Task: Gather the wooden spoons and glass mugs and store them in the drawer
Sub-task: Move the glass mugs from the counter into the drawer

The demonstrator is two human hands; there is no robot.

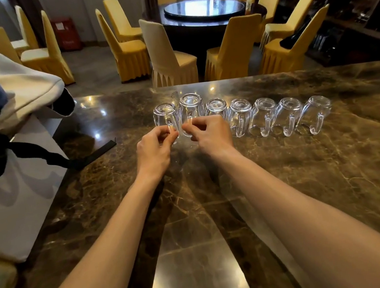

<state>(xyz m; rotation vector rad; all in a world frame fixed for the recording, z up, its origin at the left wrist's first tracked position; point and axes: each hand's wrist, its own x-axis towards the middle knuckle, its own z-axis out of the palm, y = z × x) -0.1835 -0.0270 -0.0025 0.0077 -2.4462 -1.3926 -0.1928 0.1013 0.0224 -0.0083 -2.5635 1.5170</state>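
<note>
Here, head view: seven glass mugs stand upside down in a single row on the marble bench [288, 178], rims on the stone, bases up and handles turned toward the wearer. That arrangement probably serves two ends: inverted mugs stay clean inside, and handles facing the near edge can be hooked without reaching round the glass.

The left hand [153, 146] is closed narrowly, thumb and forefinger pinched on the handle of the leftmost mug [165, 118]. The right hand [209, 134] is closed in the same way on the handle of the second mug [191, 109]. This second mug appears slightly raised or pushed back out of the line, though refraction in the glass makes that uncertain. A handle grip keeps fingers off the drinking rims and lets one mug be carried in each hand.

The other five mugs, from the third mug [216, 109] to the rightmost mug [315, 112], stand untouched, close together and leaning apart only through lens distortion.

As containers, all seven are empty; being inverted, they can hold nothing. At far left a pale bag with a black strap [82, 157] rests on the bench, its contents hidden. Neither wooden spoons nor the drawer are in view, so the storing step lies ahead.
</note>
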